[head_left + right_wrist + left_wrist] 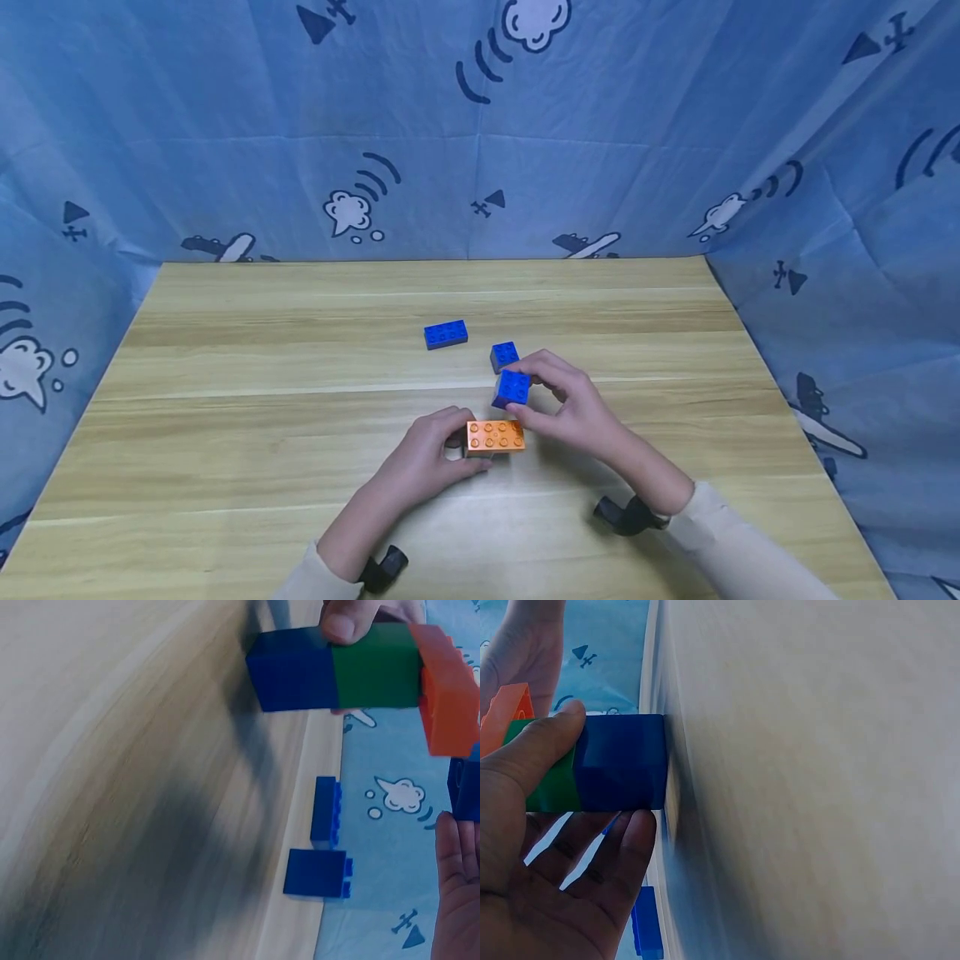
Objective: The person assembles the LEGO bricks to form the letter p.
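My left hand grips a stack of toy bricks, its thumb across the join of a green brick and a blue bottom brick. On top of the green one sits an orange brick, its studs facing up and one end jutting out to the right. My right hand pinches a small blue brick between thumb and fingers, just behind the orange brick's right end. In the right wrist view that blue brick is partly cut off, close to the orange one.
Behind the held blue brick, a second small blue brick stands on the wooden table. A longer blue brick lies farther back and left. Blue printed cloth hangs behind the table and along its sides.
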Motion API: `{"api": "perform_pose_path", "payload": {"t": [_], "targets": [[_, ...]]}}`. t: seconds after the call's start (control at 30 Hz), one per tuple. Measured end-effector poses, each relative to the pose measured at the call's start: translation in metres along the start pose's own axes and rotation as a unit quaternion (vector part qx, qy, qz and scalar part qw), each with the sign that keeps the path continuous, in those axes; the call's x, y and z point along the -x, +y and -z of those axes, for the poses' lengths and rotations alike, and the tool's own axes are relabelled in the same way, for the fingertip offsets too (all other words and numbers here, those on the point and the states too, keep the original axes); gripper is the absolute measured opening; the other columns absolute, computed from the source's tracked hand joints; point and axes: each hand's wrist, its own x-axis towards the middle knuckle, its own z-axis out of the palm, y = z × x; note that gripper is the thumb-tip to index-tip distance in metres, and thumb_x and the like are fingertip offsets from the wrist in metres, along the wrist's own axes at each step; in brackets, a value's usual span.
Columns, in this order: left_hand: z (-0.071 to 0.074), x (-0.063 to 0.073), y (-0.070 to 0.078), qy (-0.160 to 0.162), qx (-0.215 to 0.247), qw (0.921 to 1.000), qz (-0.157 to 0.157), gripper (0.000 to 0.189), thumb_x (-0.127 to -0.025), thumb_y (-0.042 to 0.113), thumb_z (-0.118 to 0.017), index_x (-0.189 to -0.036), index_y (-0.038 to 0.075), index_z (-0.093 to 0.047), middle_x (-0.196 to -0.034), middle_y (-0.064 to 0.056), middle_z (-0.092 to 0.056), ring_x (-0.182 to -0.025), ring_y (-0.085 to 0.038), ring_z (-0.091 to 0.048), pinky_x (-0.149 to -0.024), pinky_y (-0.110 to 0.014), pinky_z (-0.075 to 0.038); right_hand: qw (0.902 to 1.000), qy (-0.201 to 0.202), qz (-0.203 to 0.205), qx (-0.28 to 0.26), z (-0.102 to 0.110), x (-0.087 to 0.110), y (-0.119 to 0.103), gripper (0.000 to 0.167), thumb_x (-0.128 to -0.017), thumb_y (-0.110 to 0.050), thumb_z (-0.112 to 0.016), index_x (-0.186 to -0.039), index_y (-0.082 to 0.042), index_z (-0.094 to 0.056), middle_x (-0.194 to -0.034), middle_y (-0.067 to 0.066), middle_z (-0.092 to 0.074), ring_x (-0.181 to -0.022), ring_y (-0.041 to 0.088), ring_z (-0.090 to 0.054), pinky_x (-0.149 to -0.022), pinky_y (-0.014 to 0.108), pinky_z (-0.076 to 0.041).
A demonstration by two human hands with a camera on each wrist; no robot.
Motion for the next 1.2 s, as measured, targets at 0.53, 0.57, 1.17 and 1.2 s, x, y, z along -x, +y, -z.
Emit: {"api": "perform_pose_path", "payload": {"t": [0.53,0.57,1.17,1.2], "targets": [[-0.002,0.001,-0.001,0.003,0.003,0.9999,-0.009,0.030,-0.084,0.024,-0.089,-0.105,0.018,-0.069,-0.093,0.010,-0.064,-0.086,-0.013,-0.058,-0.078,-0.026,-0.050,0.9986,-0.044,0.020,-0.021,-0.010,0.003,-0.008,0.040,-0.087,-0.004,-0.082,-0.125,-0.007,-0.070,-0.120,0.009,-0.070,-0.110,0.014,-0.066,-0.101,0.034,-0.059],[-0.002,0.001,-0.001,0.002,0.003,1.0000,-0.009,0.030,-0.084,0.025,-0.089,-0.106,0.019,-0.069,-0.093,0.010,-0.064,-0.086,-0.013,-0.058,-0.078,-0.026,-0.050,0.9985,-0.046,0.020,-0.023,-0.010,0.003,-0.009,0.040,-0.087,-0.004,-0.082,-0.125,-0.008,-0.070,-0.121,0.009,-0.070,-0.110,0.014,-0.066,-0.101,0.034,-0.060],[-0.002,0.001,-0.003,0.016,0.002,0.9991,-0.038,0.033,-0.084,0.022,-0.089,-0.112,0.021,-0.071,-0.101,0.010,-0.070,-0.096,-0.008,-0.066,-0.090,-0.030,-0.058,0.9956,-0.061,0.047,-0.054,-0.020,0.003,-0.010,0.042,-0.087,-0.002,-0.081,-0.126,-0.008,-0.069,-0.118,0.009,-0.069,-0.108,0.013,-0.067,-0.101,0.035,-0.060],[-0.002,0.001,-0.003,0.016,0.003,0.9991,-0.039,0.034,-0.084,0.022,-0.089,-0.112,0.021,-0.071,-0.102,0.009,-0.071,-0.097,-0.008,-0.067,-0.091,-0.030,-0.058,0.9954,-0.060,0.050,-0.055,-0.020,0.003,-0.009,0.042,-0.086,-0.001,-0.081,-0.126,-0.008,-0.069,-0.118,0.009,-0.069,-0.108,0.013,-0.067,-0.100,0.034,-0.060]]}}
